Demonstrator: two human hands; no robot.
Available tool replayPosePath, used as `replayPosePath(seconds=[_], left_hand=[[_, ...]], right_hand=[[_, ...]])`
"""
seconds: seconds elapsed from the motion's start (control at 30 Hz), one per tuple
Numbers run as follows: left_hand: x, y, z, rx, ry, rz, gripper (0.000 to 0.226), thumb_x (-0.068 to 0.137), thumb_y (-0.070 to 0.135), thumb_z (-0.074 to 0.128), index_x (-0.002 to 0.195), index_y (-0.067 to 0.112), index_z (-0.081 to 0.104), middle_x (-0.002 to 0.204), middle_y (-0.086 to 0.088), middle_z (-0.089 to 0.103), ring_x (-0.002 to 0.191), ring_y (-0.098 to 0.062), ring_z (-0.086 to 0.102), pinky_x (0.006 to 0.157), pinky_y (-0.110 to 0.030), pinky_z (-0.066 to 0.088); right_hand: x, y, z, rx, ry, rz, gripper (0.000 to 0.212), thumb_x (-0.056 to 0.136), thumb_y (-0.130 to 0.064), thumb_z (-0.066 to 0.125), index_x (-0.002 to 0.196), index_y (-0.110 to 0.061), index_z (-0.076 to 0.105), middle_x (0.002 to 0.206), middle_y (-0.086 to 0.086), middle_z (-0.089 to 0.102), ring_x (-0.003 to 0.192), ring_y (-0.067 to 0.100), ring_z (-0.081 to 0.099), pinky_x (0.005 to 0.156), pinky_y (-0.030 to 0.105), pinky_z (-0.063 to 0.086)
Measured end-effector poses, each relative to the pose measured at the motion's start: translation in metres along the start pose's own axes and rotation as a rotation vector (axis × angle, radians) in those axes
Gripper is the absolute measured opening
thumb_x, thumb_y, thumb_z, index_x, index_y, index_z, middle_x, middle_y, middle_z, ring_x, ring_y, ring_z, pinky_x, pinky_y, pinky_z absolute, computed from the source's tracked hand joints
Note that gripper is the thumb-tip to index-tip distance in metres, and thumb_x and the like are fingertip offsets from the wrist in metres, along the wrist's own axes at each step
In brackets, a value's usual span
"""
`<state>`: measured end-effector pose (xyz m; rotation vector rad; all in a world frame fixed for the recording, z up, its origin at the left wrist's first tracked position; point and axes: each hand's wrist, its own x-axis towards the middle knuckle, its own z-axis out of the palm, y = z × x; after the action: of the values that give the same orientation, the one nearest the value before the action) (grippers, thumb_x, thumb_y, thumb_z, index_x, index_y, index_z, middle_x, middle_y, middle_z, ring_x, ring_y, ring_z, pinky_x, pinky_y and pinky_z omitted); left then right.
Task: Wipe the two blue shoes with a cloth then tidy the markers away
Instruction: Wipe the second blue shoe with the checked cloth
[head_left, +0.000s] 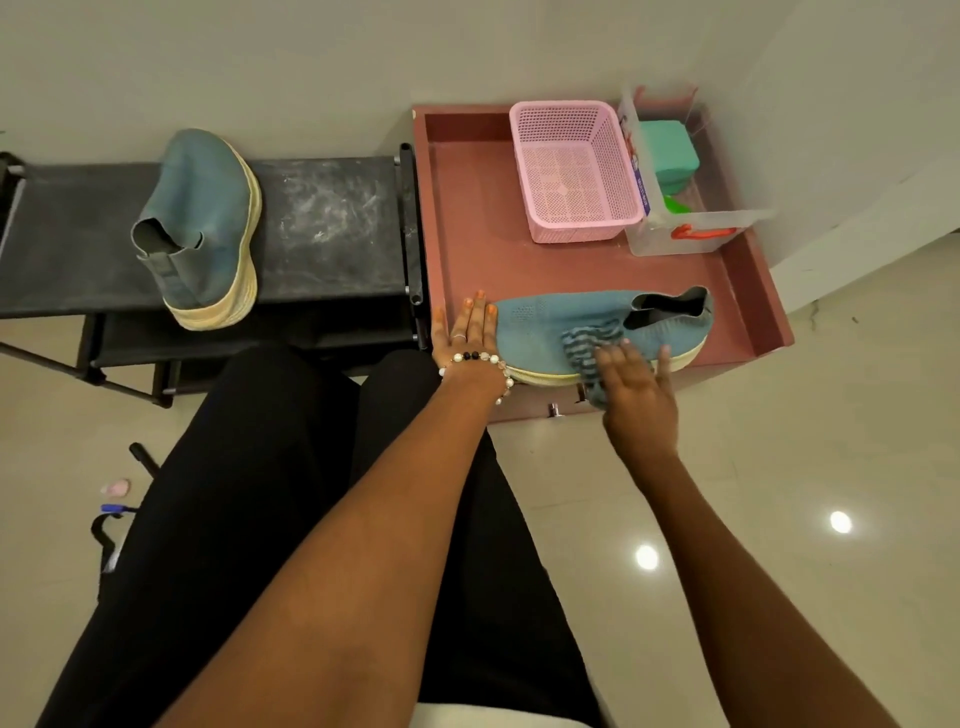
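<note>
Wiping: right hand (641, 397) presses striped cloth (592, 340) flat-fingered against near side of blue shoe (550, 325).
Bracing: left hand (467, 332), fingers straight, rests against shoe's toe.
Shoe location: front edge of red tray (467, 249), long axis left-right, heel rightward.
Second shoe (208, 223): on black bench (332, 228), well left; left hand nearer.

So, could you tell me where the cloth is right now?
The striped cloth lies under the right hand, pressed on the blue shoe in the pink tray.

Both arms reach forward, left hand (467, 332) flat with straight fingers, right hand (636, 387) spread, palm down.
</note>
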<state>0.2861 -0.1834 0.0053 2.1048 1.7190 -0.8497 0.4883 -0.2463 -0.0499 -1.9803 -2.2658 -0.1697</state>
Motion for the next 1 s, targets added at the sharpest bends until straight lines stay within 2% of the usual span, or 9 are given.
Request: replayPosePath(seconds=[0.2, 0.27, 0.37, 0.43, 0.6, 0.67, 0.77, 0.87, 1.0], left_hand=[[0.002, 0.011, 0.002, -0.009, 0.065, -0.056, 0.07, 0.099, 0.021, 0.028, 0.148, 0.006, -0.02, 0.155, -0.01, -0.028, 0.144, -0.025, -0.022, 0.113, -0.053, -0.014], [0.001, 0.015, -0.001, -0.036, 0.09, -0.066, 0.062, 0.1, 0.018, 0.019, 0.149, 0.004, -0.016, 0.156, -0.012, -0.022, 0.145, -0.027, -0.019, 0.113, -0.054, -0.015], [-0.004, 0.022, -0.008, -0.145, 0.224, -0.024, 0.053, 0.101, 0.015, 0.018, 0.15, -0.003, 0.006, 0.158, -0.02, -0.002, 0.147, -0.032, -0.005, 0.114, -0.057, -0.008], [-0.004, 0.026, -0.013, -0.192, 0.394, 0.092, 0.052, 0.099, 0.006, 0.03, 0.148, -0.005, 0.018, 0.157, -0.025, 0.008, 0.146, -0.037, 0.007, 0.117, -0.054, 0.002], [0.005, 0.043, -0.011, -0.09, 0.43, 0.482, 0.067, 0.094, -0.005, 0.033, 0.151, 0.001, -0.003, 0.158, -0.02, -0.005, 0.147, -0.032, 0.002, 0.118, -0.041, 0.006], [0.009, 0.049, -0.001, -0.096, 0.35, 0.536, 0.074, 0.094, -0.004, 0.035, 0.151, 0.008, -0.01, 0.157, -0.014, -0.02, 0.146, -0.03, -0.011, 0.117, -0.043, 0.004], [0.016, 0.048, 0.014, -0.033, 0.172, 0.517, 0.076, 0.1, 0.019, 0.039, 0.15, 0.013, -0.018, 0.154, -0.005, -0.031, 0.145, -0.024, -0.02, 0.116, -0.047, -0.003], [0.022, 0.049, 0.021, 0.041, 0.085, 0.429, 0.082, 0.1, 0.032, 0.042, 0.148, 0.013, -0.021, 0.154, -0.003, -0.031, 0.144, -0.021, -0.022, 0.115, -0.049, -0.008], [0.017, 0.054, 0.018, 0.111, 0.046, 0.387, 0.081, 0.099, 0.029, 0.042, 0.149, 0.009, -0.019, 0.153, -0.007, -0.032, 0.143, -0.023, -0.025, 0.114, -0.052, -0.008]], right_hand=[[0.019, -0.051, 0.001, 0.199, -0.105, 0.461, 0.055, 0.081, -0.006, 0.06, 0.133, 0.002, 0.046, 0.14, 0.022, 0.045, 0.138, 0.033, 0.029, 0.116, 0.045, 0.007], [0.022, -0.073, -0.004, 0.424, -0.078, 0.42, 0.056, 0.076, 0.0, 0.055, 0.132, 0.0, 0.049, 0.137, 0.02, 0.049, 0.133, 0.032, 0.038, 0.114, 0.042, 0.02], [0.016, -0.07, -0.025, 0.748, -0.144, 0.271, 0.041, 0.065, 0.006, 0.052, 0.101, -0.006, 0.067, 0.092, 0.011, 0.068, 0.083, 0.026, 0.062, 0.076, 0.026, 0.045], [0.016, -0.053, -0.043, 1.019, -0.143, 0.529, 0.025, 0.068, 0.005, 0.052, 0.078, -0.014, 0.065, 0.07, 0.009, 0.064, 0.061, 0.023, 0.06, 0.053, 0.027, 0.046], [0.02, -0.009, -0.074, 1.151, 0.588, 1.296, 0.021, 0.073, 0.002, 0.049, 0.078, -0.014, 0.061, 0.068, 0.002, 0.063, 0.058, 0.018, 0.061, 0.053, 0.035, 0.05], [0.021, 0.008, -0.069, 0.972, 0.676, 1.235, 0.03, 0.07, 0.002, 0.048, 0.094, -0.008, 0.061, 0.085, 0.004, 0.065, 0.076, 0.02, 0.063, 0.069, 0.034, 0.055], [0.014, 0.012, -0.035, 0.626, 0.316, 0.788, 0.051, 0.066, 0.009, 0.053, 0.115, -0.005, 0.058, 0.106, 0.014, 0.063, 0.1, 0.034, 0.06, 0.087, 0.047, 0.052], [0.011, 0.004, 0.004, 0.181, 0.03, 0.486, 0.061, 0.077, -0.002, 0.059, 0.136, 0.003, 0.044, 0.141, 0.029, 0.039, 0.135, 0.044, 0.03, 0.112, 0.052, 0.019], [0.034, -0.034, 0.004, 0.205, -0.085, 0.382, 0.051, 0.079, -0.011, 0.059, 0.128, 0.005, 0.052, 0.135, 0.027, 0.048, 0.13, 0.04, 0.04, 0.112, 0.053, 0.021]])
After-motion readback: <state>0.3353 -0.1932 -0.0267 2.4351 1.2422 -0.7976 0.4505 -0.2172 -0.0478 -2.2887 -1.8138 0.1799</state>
